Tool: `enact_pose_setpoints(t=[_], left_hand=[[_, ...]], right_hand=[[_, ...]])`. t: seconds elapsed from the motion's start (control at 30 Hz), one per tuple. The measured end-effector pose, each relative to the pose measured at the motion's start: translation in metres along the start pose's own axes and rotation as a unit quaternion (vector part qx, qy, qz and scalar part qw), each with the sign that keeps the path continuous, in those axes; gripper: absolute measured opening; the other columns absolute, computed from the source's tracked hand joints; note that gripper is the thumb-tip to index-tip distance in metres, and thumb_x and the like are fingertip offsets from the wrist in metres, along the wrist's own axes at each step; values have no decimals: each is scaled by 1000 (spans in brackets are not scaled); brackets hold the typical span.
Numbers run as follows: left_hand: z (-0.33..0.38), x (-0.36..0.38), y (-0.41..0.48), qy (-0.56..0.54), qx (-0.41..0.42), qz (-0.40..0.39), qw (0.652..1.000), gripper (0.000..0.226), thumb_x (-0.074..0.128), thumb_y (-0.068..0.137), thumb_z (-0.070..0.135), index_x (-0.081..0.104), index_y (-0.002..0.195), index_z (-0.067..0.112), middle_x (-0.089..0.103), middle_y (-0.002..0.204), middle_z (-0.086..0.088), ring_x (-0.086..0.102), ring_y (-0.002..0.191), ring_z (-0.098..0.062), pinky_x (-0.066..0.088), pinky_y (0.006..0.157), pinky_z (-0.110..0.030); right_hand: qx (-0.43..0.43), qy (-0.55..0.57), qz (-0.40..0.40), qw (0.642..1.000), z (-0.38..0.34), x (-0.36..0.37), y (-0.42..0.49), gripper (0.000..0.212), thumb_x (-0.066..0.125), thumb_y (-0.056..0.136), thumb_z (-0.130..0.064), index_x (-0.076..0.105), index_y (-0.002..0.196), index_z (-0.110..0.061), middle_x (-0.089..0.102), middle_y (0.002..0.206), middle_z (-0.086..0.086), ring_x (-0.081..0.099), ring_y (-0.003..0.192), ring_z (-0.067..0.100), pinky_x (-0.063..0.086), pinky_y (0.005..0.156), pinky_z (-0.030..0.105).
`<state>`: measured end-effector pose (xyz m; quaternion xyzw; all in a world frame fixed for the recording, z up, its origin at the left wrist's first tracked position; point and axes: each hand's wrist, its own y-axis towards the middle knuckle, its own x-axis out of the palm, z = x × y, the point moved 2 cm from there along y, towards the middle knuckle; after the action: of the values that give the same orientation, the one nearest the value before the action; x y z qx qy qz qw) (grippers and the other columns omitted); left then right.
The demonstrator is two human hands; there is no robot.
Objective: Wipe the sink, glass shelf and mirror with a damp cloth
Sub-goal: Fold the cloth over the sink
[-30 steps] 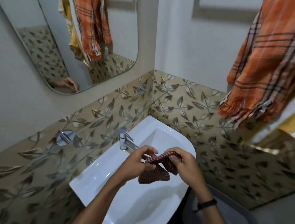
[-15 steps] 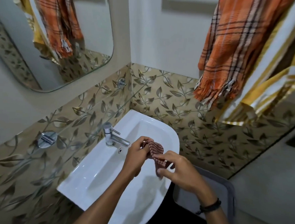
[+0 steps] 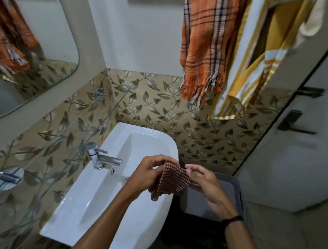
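Over the right rim of the sink (image 3: 140,131), the left hand (image 3: 148,173) pinches the cloth (image 3: 173,181) at its left corner; the right hand (image 3: 205,182) pinches the right edge; fold it flat before wiping.

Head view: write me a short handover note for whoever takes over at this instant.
Left hand grips the checked cloth; right hand pinches its other top corner.
The cloth is held in the air above the right rim of the sink, not on any surface.
Glass shelf and mirror are on the left wall, with no hand near them.
Done: no wiping shows.
Left: wipe sink, shelf and mirror.
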<state>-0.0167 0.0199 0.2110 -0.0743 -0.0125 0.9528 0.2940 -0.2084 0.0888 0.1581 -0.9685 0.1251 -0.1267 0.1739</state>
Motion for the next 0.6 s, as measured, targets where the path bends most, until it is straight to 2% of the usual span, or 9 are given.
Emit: enact_pose_setpoints(t=[0.03, 0.07, 0.17, 0.23, 0.3, 0.37, 0.43, 0.53, 0.6], left_hand=[[0, 3, 4, 25, 10, 9, 1000, 19, 61, 98, 5, 77, 105, 14, 77, 104, -1, 73, 100, -19, 55, 82, -21], [-1, 5, 8, 49, 19, 16, 999, 19, 63, 96, 4, 78, 103, 15, 77, 101, 2, 71, 101, -12, 53, 83, -16], [-9, 20, 24, 111, 40, 36, 992, 27, 68, 91, 0, 81, 96, 24, 71, 96, 4, 65, 94, -10, 52, 81, -16], [-17, 34, 34, 143, 34, 49, 988, 34, 69, 90, -1, 80, 93, 31, 66, 93, -1, 61, 87, -10, 51, 77, -17], [-26, 51, 47, 151, 8, 30, 988, 34, 67, 90, -1, 80, 94, 31, 71, 93, 3, 63, 82, -8, 53, 76, -20], [-38, 69, 61, 143, -36, 6, 989, 28, 67, 92, 1, 81, 97, 25, 75, 96, 9, 66, 84, -6, 57, 77, -22], [-51, 85, 74, 136, -81, 2, 987, 24, 68, 92, 3, 81, 98, 22, 77, 96, 10, 69, 89, -5, 58, 79, -22], [-80, 109, 92, 178, -138, -4, 974, 21, 69, 93, 7, 81, 99, 23, 77, 99, 8, 70, 96, -8, 57, 79, -16], [-101, 123, 103, 240, -169, -14, 956, 21, 69, 92, 9, 81, 100, 23, 77, 103, 6, 71, 97, -11, 59, 85, -23]], right_hand=[[-8, 18, 10, 1000, 3, -7, 1, 21, 68, 91, -10, 68, 112, -10, 76, 92, 5, 71, 81, 13, 55, 68, 20], [-16, 32, 24, 999, 4, -13, 1, 22, 69, 90, -6, 68, 112, -10, 75, 90, 5, 70, 81, 14, 55, 69, 22], [-40, 53, 68, 995, 7, -41, 5, 25, 67, 89, 2, 69, 110, -11, 73, 87, 3, 68, 79, 14, 53, 68, 24], [-64, 52, 90, 993, 8, -59, 8, 26, 67, 88, 4, 70, 108, -11, 74, 86, 0, 70, 79, 13, 55, 67, 23], [-84, 25, 104, 991, 7, -81, 11, 28, 67, 89, 6, 71, 109, -13, 76, 87, -1, 71, 82, 12, 57, 70, 23], [-93, -45, 94, 990, 9, -106, 15, 36, 68, 89, 6, 70, 115, -19, 76, 94, -2, 72, 89, 11, 58, 74, 22], [-80, -150, 52, 984, 17, -131, 25, 47, 70, 88, 5, 68, 120, -29, 74, 103, -2, 71, 96, 13, 56, 76, 21], [-48, -331, 23, 942, 35, -164, 48, 48, 72, 87, -3, 63, 101, -48, 66, 103, -10, 65, 97, 14, 54, 80, 25], [-54, -406, 34, 912, 44, -176, 62, 43, 72, 88, -8, 58, 87, -48, 60, 104, -12, 58, 96, 10, 49, 82, 29]])
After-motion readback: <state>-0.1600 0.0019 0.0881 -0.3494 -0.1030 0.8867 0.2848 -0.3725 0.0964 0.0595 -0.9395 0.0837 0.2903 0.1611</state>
